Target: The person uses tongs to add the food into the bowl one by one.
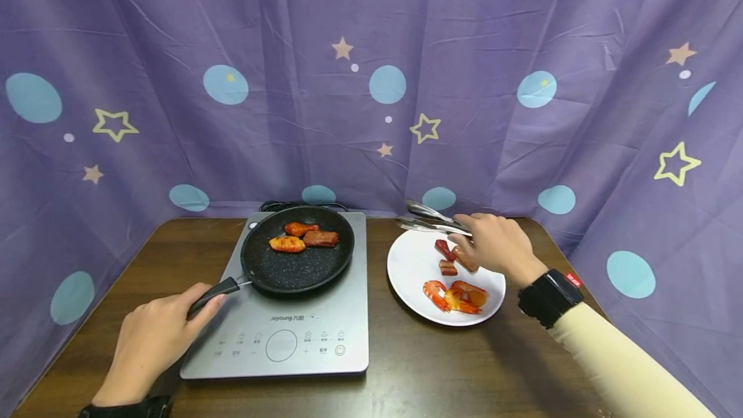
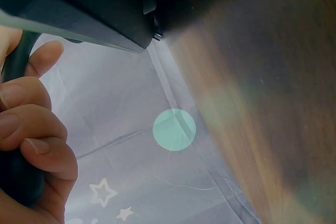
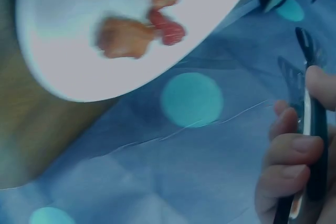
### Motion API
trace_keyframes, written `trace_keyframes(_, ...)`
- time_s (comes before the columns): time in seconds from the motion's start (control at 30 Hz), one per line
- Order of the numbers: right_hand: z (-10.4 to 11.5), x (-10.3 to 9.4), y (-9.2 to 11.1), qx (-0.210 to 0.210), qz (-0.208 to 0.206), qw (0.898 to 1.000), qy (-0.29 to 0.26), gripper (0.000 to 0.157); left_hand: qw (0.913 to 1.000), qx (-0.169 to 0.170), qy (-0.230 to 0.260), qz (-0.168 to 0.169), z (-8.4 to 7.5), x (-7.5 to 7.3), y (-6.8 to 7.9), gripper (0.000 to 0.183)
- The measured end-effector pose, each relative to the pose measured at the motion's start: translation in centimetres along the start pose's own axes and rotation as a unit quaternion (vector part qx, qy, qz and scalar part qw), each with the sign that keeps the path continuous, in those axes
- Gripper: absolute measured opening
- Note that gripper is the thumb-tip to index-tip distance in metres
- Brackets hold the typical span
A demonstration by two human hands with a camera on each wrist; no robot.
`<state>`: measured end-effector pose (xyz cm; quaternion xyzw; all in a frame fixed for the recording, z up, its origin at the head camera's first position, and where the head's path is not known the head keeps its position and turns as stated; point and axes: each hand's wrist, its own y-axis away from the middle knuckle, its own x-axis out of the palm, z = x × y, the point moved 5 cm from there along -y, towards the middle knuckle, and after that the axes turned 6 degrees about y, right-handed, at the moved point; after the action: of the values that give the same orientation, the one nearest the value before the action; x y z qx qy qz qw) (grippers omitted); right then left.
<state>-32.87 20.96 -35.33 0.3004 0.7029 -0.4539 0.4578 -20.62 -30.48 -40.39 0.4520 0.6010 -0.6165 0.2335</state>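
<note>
My left hand [image 1: 159, 334] grips the black handle [image 1: 213, 295] of a speckled frying pan [image 1: 296, 273], fingers curled round it in the left wrist view. The pan sits on a silver induction cooktop [image 1: 325, 340] and holds a drumstick [image 1: 300, 229], a reddish-brown piece of meat [image 1: 321, 238] and an orange-yellow scored piece [image 1: 287, 244]. My right hand [image 1: 500, 244] holds metal tongs [image 1: 432, 221] above the far edge of a white plate [image 1: 406, 276]. The tongs' arms stand apart, with nothing seen between them. On the plate lie shrimp [image 1: 436, 294] and several meat pieces [image 1: 447, 268].
The cooktop and plate stand side by side on a brown wooden table [image 1: 418, 366]. Behind the table hangs a purple curtain [image 1: 313, 115] with stars and dots. A black cable [image 1: 278, 206] lies behind the cooktop.
</note>
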Motion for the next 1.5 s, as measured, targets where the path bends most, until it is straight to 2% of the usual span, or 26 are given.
trace_keyframes(0.2, -2.8, 1.7, 2.8, 0.071, 0.052, 0.996, -0.020, 0.040, 1.0000, -0.002, 0.000, 0.002, 0.1, 0.0, 0.0, 0.026)
trace_keyframes(0.43, -4.0, 2.9, 4.4, 0.109, 0.085, 0.990, -0.033, 0.037, 1.0000, 0.001, -0.002, 0.002, 0.0, 0.0, 0.0, 0.026)
trace_keyframes(0.77, -3.7, 4.6, 4.8, 0.113, 0.108, 0.987, -0.037, 0.035, 0.9999, -0.003, -0.002, 0.012, 0.0, 0.0, -0.1, 0.028)
trace_keyframes(1.17, -3.4, 5.4, 4.8, 0.106, 0.092, 0.989, -0.034, 0.026, 0.9998, -0.007, -0.004, 0.016, 0.2, 0.2, 0.0, 0.029)
trace_keyframes(1.5, -3.1, 5.6, 4.7, 0.098, 0.084, 0.991, -0.031, 0.026, 0.9997, -0.012, -0.005, 0.019, 0.2, 0.2, 0.0, 0.031)
